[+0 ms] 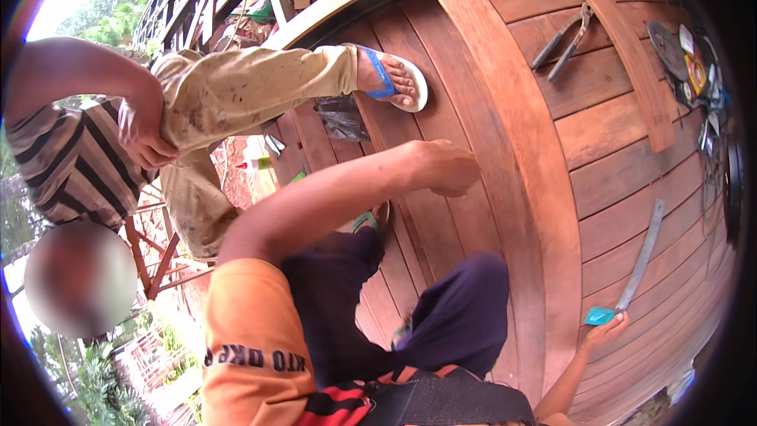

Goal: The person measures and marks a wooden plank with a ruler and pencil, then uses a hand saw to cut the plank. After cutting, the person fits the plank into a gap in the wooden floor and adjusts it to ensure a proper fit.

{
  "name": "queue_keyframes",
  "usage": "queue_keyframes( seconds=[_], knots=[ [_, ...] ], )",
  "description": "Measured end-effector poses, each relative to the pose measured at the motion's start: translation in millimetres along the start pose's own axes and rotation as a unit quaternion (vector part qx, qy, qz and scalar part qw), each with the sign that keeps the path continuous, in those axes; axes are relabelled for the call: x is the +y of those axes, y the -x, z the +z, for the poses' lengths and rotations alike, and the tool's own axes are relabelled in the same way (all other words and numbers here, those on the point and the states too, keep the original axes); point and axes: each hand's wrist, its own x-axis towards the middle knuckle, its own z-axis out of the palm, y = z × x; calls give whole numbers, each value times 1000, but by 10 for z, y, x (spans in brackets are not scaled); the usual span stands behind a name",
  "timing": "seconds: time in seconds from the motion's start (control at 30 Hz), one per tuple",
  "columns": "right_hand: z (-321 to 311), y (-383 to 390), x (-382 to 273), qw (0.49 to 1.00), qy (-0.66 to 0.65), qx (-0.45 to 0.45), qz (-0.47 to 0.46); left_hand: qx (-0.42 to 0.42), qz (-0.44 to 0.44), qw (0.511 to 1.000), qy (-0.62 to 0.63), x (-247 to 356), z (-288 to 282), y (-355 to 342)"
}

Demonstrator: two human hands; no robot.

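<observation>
My left hand (pixel 448 169) is curled closed above the wooden deck boards, beside a long curved-looking plank (pixel 530 138). Whatever its fingers may hold is hidden. Off to the right, my right hand (pixel 605 331) grips a try square (pixel 639 259) near its teal stock. The square's thin steel blade points away from me over the reddish-brown decking (pixel 623 181). I am crouched low, with my dark-trousered knee (pixel 465 308) between my two arms.
A co-worker in stained tan trousers (pixel 252 95) stands at the left, one sandalled foot (pixel 394 83) on the boards. Pincers (pixel 564 43) lie at the far right, near another loose plank (pixel 623 47). Cables and tools (pixel 698 79) clutter the right edge. A black plastic bag (pixel 341 117) lies near the foot.
</observation>
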Motion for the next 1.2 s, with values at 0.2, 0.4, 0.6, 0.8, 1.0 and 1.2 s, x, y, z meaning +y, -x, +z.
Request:
queue_keyframes(
  seconds=[0.2,0.4,0.6,0.8,1.0,1.2],
  knots=[
    [88,38,-76,1000,4,9,15,53,-68,994,-74,-956,-1109,741],
    [196,25,-326,998,-2,37,58,322,-58,942,-71,-1011,-2087,1301],
    [55,-125,-234,998,1,29,60,303,43,951,42,-1146,-1721,1164],
    [7,-433,-580,964,-215,73,136,189,144,966,105,-1362,-1158,1365],
    [995,-459,-4199,893,-443,-20,-77,171,217,951,140,-1622,-1052,1675],
    [2698,45,-7362,656,-708,-255,-63,508,201,560,623,-1877,-992,1338]
  ],
)
